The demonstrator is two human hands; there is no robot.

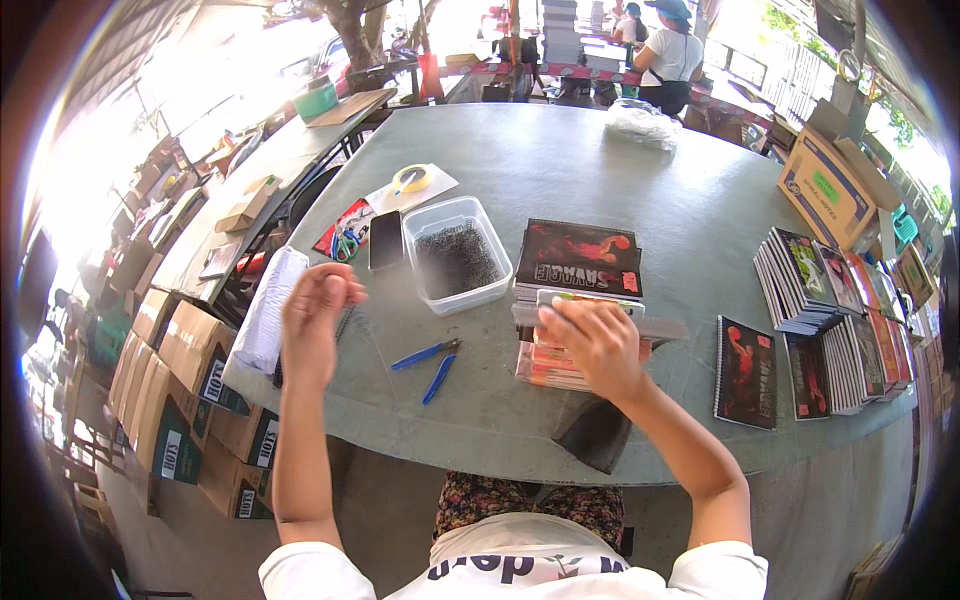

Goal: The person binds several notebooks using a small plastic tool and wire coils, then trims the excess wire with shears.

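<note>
Curling just beyond a dark pouch [594, 437] at the near edge of the grey-green table [705, 200], the right hand [600, 350] has its fingers closed over a thin, blurred grey strip [664, 328], which projects on both sides of them, above the near part of a notebook pile [580, 258]. The step in hand appears to be spiral binding; the next move seems to call for the left hand [322, 308] to come across and meet the right at the strip. That hand hangs well apart, beside a white plastic roll [270, 312], its fingers bent and nearly together; whether they pinch anything cannot be told. Between the hands lie blue-handled cutters [436, 368], handles spread. Farther off stands a clear tub [468, 299] of black wire coils [455, 260]; at the far side lies a crumpled plastic bag [642, 124].
</note>
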